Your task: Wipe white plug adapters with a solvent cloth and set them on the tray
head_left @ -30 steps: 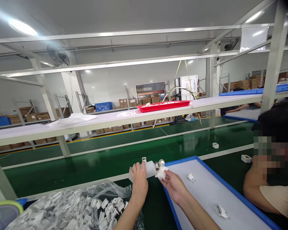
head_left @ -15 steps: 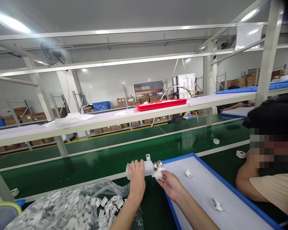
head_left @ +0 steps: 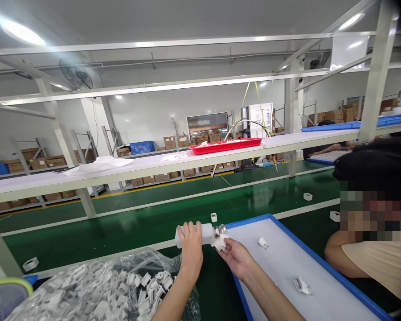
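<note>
In the head view my left hand (head_left: 191, 247) is wrapped over a white plastic bottle (head_left: 206, 233), which lies tilted on its side with its metal top (head_left: 220, 230) pointing right. My right hand (head_left: 239, 258) pinches a crumpled white wipe (head_left: 220, 243) against the underside of that top. Just beyond the bottle, a small white plastic housing (head_left: 214, 217) rests on the green belt (head_left: 147, 214). To the right, a blue-rimmed tray (head_left: 297, 243) bears a white plug piece (head_left: 263, 242) and another plug piece (head_left: 302, 285) nearer me.
A clear plastic bag (head_left: 100, 285) full of white plug parts lies at the lower left, beside a green-rimmed basket (head_left: 8, 290). A co-worker (head_left: 370, 258) sits at the right. A raised shelf (head_left: 147, 166) with a red tray (head_left: 227, 146) crosses ahead.
The white housings on the green belt have shifted to the right, and one at the far left shows more fully. Both hands, bottle and wipe look nearly unmoved. The co-worker's head has moved slightly left.
</note>
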`<act>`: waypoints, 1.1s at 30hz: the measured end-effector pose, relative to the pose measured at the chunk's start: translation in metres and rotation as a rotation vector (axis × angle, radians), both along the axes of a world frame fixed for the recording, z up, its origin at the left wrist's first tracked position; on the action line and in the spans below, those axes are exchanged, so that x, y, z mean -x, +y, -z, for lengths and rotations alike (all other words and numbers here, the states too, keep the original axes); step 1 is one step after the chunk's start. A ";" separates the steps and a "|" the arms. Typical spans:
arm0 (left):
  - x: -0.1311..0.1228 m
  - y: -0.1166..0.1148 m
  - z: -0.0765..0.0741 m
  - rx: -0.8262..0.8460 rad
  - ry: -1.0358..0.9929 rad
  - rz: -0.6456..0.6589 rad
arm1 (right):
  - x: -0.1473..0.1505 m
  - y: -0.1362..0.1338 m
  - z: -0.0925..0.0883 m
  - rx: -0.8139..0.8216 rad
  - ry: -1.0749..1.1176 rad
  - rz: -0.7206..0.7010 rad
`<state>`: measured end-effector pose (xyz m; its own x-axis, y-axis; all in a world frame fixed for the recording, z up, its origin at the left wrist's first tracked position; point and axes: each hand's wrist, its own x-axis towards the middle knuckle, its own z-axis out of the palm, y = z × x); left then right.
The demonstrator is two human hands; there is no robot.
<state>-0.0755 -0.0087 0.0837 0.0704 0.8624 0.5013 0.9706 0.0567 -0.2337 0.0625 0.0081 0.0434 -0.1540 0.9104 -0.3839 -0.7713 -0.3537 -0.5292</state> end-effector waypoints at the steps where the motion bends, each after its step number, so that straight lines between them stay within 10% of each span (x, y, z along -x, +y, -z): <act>1: 0.000 0.000 0.000 0.000 0.000 0.001 | 0.000 0.000 0.000 0.003 0.002 0.001; 33: 0.002 -0.001 0.001 0.046 -0.069 0.000 | 0.000 -0.003 -0.003 -0.022 -0.017 0.003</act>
<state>-0.0779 -0.0092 0.0823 0.0371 0.8848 0.4644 0.9846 0.0472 -0.1686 0.0623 0.0050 0.0461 -0.1445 0.9191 -0.3667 -0.7629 -0.3395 -0.5502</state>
